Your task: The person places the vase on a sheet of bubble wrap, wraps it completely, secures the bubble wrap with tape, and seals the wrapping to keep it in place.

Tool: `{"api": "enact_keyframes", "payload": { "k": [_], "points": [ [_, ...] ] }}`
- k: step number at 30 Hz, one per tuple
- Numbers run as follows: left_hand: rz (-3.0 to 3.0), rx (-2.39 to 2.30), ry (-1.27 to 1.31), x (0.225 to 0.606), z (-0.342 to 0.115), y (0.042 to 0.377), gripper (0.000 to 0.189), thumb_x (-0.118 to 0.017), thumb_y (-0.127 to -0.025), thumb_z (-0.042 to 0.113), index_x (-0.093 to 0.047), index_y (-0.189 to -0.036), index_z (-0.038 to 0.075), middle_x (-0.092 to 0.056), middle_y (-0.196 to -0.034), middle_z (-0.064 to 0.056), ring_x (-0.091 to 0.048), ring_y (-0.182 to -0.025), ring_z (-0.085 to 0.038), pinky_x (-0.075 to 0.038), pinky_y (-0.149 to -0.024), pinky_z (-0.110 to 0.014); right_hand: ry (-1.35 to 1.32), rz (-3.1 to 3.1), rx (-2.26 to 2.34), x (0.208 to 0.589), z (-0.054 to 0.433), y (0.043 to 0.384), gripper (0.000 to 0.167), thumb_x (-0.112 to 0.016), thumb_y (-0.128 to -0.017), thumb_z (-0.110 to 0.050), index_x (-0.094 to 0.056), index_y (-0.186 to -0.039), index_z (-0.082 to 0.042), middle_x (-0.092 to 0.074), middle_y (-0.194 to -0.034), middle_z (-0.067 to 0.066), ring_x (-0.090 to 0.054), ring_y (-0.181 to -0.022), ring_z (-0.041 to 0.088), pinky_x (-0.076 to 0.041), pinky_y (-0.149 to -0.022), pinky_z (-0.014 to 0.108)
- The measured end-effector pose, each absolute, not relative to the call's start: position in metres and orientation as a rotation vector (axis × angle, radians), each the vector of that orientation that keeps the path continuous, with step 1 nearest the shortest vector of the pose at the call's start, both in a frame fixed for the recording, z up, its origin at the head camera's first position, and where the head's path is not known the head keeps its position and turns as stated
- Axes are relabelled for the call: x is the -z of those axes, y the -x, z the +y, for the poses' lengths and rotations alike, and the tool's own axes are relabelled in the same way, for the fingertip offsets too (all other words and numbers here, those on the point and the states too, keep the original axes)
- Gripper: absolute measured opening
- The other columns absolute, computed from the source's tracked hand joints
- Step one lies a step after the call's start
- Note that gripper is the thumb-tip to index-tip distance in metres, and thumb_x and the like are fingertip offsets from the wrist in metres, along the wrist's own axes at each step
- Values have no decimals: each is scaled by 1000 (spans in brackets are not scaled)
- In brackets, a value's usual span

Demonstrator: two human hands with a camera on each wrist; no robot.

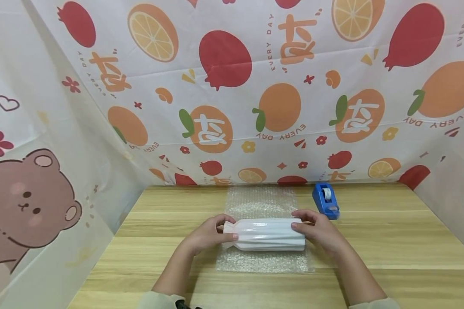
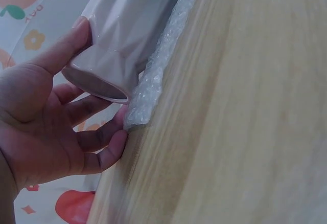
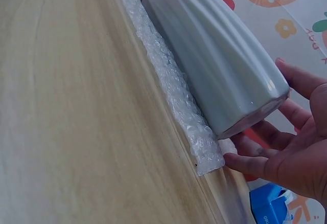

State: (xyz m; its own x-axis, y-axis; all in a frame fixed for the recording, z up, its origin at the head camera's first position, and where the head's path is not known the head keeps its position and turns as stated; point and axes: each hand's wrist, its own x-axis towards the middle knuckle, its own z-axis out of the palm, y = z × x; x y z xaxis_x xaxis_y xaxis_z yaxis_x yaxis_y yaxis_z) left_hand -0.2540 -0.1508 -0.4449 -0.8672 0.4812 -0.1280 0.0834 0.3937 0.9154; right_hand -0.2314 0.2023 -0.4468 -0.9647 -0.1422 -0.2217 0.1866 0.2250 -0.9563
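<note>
Partner: From the head view, where is the vase?

Me: The white vase (image 1: 268,234) lies sideways over the bubble wrap (image 1: 261,262) on the wooden table (image 1: 123,262). My left hand (image 1: 206,235) is at its mouth end, my right hand (image 1: 320,227) at its base. The blue tape dispenser (image 1: 322,207) stands just beyond my right hand, beside the sheet.

Partner: What worries you there?

Me: Rolling. The body is rounded, so if both hands let up at once, it could turn past the sheet's near edge and knock the table.

Partner: And from the left wrist?

Me: My thumb and fingers pinch the flared neck, with the mouth facing my palm. The rim looks thin to me; a bump against the table might chip it.

Partner: The right wrist?

Me: My thumb and fingertips grip the base edge, the lower fingers beside the wrap's edge. The glaze is shiny, so I reckon such a fingertip hold could slip and drop this end. I can't tell whether the vase's full weight rests on the wrap.
</note>
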Motion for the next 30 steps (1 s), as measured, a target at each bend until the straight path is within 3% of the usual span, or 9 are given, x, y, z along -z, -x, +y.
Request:
{"api": "enact_keyframes", "payload": {
  "k": [9,19,22,26,30],
  "points": [
    [2272,-1465,-494,445,-153,254,42,-76,-87,29,-58,-120,10,-63,-114,-11,-65,-98,-22,-51,-79,-31,-19,2232,1795,446,201,230,63,-76,-84,-39,-55,-136,-12,-53,-132,8,-51,-115,26,-50,-95,35],
    [2316,-1446,-490,442,-151,254,46,-78,-85,27,-58,-122,7,-63,-111,-10,-61,-98,-22,-50,-80,-33,3,2288,1751,445,200,230,62,-76,-85,-40,-56,-136,-12,-54,-133,8,-51,-113,25,-50,-90,32],
    [2405,-1395,-537,436,-147,250,52,-77,-85,30,-57,-128,6,-61,-122,-11,-58,-113,-28,-50,-91,-42,37,2334,1721,444,199,231,60,-74,-86,-40,-56,-136,-11,-55,-133,8,-51,-113,25,-49,-91,33],
    [2537,-1326,-655,427,-135,242,57,-76,-86,34,-56,-133,7,-50,-143,-16,-45,-135,-35,-38,-108,-53,88,2417,1664,442,197,230,57,-74,-86,-40,-58,-133,-11,-58,-133,8,-52,-117,26,-47,-98,41],
    [2659,-1217,-810,422,-117,233,59,-76,-86,36,-57,-135,10,-43,-151,-16,-37,-141,-36,-28,-114,-56,202,2526,1587,439,195,229,54,-75,-86,-39,-60,-130,-11,-60,-133,11,-52,-125,31,-44,-104,51]
  ]
}}
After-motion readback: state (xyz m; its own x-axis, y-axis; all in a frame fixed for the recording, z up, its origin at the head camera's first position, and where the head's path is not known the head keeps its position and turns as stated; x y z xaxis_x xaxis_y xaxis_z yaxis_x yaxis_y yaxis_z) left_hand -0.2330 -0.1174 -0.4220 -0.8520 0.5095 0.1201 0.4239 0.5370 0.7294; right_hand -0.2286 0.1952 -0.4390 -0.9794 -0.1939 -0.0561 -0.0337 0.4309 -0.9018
